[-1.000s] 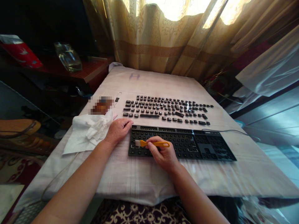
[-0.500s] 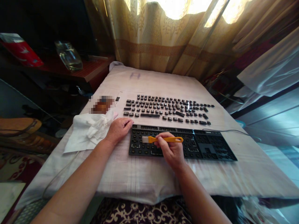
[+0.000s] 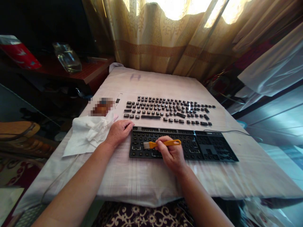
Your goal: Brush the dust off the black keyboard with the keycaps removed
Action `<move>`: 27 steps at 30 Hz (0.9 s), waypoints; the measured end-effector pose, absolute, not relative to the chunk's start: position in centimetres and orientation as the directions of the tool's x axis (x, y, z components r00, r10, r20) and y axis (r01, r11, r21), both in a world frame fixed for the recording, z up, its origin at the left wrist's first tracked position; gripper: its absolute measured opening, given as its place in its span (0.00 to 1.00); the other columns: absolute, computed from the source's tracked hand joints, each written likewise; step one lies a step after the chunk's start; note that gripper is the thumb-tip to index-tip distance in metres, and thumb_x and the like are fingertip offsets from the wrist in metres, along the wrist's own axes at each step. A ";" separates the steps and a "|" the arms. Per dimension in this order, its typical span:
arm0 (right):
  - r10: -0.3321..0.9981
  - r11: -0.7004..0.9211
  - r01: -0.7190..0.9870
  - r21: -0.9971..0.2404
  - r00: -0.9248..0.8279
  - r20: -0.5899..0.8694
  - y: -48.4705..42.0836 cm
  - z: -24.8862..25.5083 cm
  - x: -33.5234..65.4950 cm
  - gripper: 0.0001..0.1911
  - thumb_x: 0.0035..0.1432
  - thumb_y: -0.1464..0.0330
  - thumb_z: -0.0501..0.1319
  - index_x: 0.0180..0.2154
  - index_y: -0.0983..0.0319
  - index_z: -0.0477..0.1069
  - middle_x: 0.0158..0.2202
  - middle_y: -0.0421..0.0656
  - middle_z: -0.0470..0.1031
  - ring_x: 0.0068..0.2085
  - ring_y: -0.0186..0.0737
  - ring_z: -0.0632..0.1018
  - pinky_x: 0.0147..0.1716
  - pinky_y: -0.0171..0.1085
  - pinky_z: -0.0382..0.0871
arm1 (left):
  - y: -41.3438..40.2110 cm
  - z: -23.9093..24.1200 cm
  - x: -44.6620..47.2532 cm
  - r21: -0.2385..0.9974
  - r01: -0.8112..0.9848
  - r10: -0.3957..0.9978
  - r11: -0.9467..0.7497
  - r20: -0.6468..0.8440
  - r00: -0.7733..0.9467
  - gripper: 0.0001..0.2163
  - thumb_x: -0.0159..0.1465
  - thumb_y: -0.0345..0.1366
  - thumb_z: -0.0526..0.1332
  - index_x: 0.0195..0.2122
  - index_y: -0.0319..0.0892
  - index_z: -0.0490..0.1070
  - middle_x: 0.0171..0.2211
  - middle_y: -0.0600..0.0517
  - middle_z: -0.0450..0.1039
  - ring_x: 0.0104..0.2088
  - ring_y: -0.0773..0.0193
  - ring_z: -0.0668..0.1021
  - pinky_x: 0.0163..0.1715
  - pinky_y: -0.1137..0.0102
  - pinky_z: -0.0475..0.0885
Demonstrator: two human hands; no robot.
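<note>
A black keyboard (image 3: 208, 151) with its keycaps off lies flat on the cloth-covered table. My right hand (image 3: 170, 154) is closed round the yellow handle of a flat brush (image 3: 163, 144). The brush's pale bristles touch or hover just above the left part of the keyboard, among the bare key switches. At the keyboard's upper left corner is my left hand (image 3: 119, 130), its fingers curled together and the tips at the corner edge. Loose black keycaps (image 3: 151, 117) sit in several rows behind the keyboard.
Crumpled white paper towel (image 3: 80, 135) lies left of my left hand, near a blurred-out patch. A small black-and-white object (image 3: 117, 100) rests behind it. The keyboard's cable (image 3: 229, 130) runs right. A glass jar (image 3: 68, 58) and a red container (image 3: 21, 53) stand on a side desk.
My right hand has brought the brush slightly down and its handle is tilted a little differently. The left hand stays at the keyboard's corner. The whole view has shifted slightly.
</note>
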State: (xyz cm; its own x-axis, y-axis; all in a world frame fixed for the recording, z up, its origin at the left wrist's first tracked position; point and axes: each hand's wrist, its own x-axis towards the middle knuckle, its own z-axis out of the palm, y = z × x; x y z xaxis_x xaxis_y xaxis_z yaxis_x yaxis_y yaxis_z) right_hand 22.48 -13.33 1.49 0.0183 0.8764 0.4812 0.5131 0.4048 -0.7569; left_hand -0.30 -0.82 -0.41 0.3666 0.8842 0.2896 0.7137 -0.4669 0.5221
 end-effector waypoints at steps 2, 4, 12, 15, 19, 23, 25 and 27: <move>0.878 0.407 0.556 -0.725 -0.018 0.479 -13.4 1.6 22.3 0.10 0.65 0.69 0.56 0.32 0.59 0.73 0.24 0.40 0.79 0.23 0.36 0.79 0.25 0.32 0.72 | -0.8 -0.5 -0.3 0.519 0.713 0.882 -0.471 0.294 0.368 0.15 0.68 0.44 0.54 0.34 0.46 0.78 0.36 0.50 0.83 0.39 0.57 0.82 0.44 0.63 0.75; 0.883 0.405 0.566 -0.718 -0.040 0.467 -13.4 1.5 22.1 0.10 0.65 0.68 0.56 0.32 0.59 0.73 0.23 0.40 0.78 0.23 0.36 0.79 0.25 0.32 0.72 | -0.9 -0.5 -0.3 0.517 0.713 0.881 -0.473 0.297 0.369 0.14 0.68 0.44 0.54 0.33 0.46 0.78 0.36 0.51 0.83 0.39 0.57 0.82 0.43 0.64 0.75; 0.896 0.356 0.431 -0.829 0.095 0.434 -13.4 0.7 22.5 0.10 0.68 0.66 0.56 0.35 0.59 0.74 0.26 0.40 0.80 0.25 0.37 0.81 0.25 0.32 0.74 | -0.8 -0.3 -0.4 0.517 0.711 0.878 -0.478 0.297 0.375 0.14 0.68 0.43 0.54 0.33 0.47 0.78 0.35 0.51 0.83 0.38 0.58 0.82 0.43 0.64 0.75; 0.887 0.384 0.475 -0.792 0.049 0.459 -13.4 0.9 22.5 0.10 0.66 0.68 0.57 0.33 0.59 0.73 0.25 0.40 0.80 0.24 0.36 0.81 0.25 0.32 0.74 | -0.8 -0.4 -0.3 0.518 0.711 0.880 -0.475 0.297 0.372 0.14 0.68 0.43 0.55 0.33 0.47 0.78 0.35 0.51 0.83 0.38 0.58 0.82 0.42 0.64 0.75; 0.896 0.396 0.463 -0.793 -0.004 0.444 -13.4 1.3 22.2 0.09 0.66 0.68 0.57 0.33 0.59 0.74 0.25 0.40 0.80 0.24 0.36 0.81 0.24 0.31 0.73 | -0.8 -0.4 -0.3 0.522 0.711 0.882 -0.471 0.292 0.370 0.14 0.68 0.43 0.55 0.33 0.47 0.78 0.36 0.51 0.83 0.39 0.57 0.82 0.43 0.64 0.74; 0.892 0.365 0.403 -0.840 0.107 0.439 -13.4 1.1 22.7 0.09 0.67 0.67 0.57 0.35 0.59 0.74 0.26 0.41 0.80 0.25 0.37 0.82 0.25 0.32 0.74 | -0.9 -0.2 -0.3 0.527 0.707 0.882 -0.472 0.287 0.374 0.14 0.68 0.44 0.55 0.34 0.46 0.78 0.36 0.51 0.83 0.39 0.57 0.82 0.44 0.63 0.75; 0.885 0.356 0.422 -0.833 0.133 0.446 -13.4 1.0 23.2 0.09 0.66 0.67 0.57 0.34 0.59 0.74 0.25 0.40 0.80 0.24 0.37 0.81 0.25 0.33 0.74 | -1.0 -0.1 -0.3 0.528 0.705 0.881 -0.473 0.288 0.375 0.13 0.67 0.44 0.55 0.34 0.46 0.78 0.36 0.51 0.83 0.39 0.57 0.82 0.44 0.63 0.75; 0.886 0.351 0.454 -0.819 0.123 0.448 -13.4 0.9 23.7 0.10 0.66 0.68 0.57 0.32 0.59 0.74 0.24 0.39 0.79 0.23 0.36 0.80 0.25 0.32 0.73 | -1.0 -0.1 -0.2 0.530 0.704 0.881 -0.473 0.291 0.372 0.13 0.67 0.44 0.55 0.34 0.46 0.78 0.36 0.50 0.83 0.39 0.57 0.82 0.44 0.63 0.75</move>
State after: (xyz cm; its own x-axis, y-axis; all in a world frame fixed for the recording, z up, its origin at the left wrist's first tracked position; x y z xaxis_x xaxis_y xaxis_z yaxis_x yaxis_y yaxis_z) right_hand 23.73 -13.43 0.87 0.1229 0.8857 0.4477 0.4539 0.3510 -0.8190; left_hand -0.25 -1.01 -0.14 0.3722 0.8813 0.2913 0.7040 -0.4726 0.5301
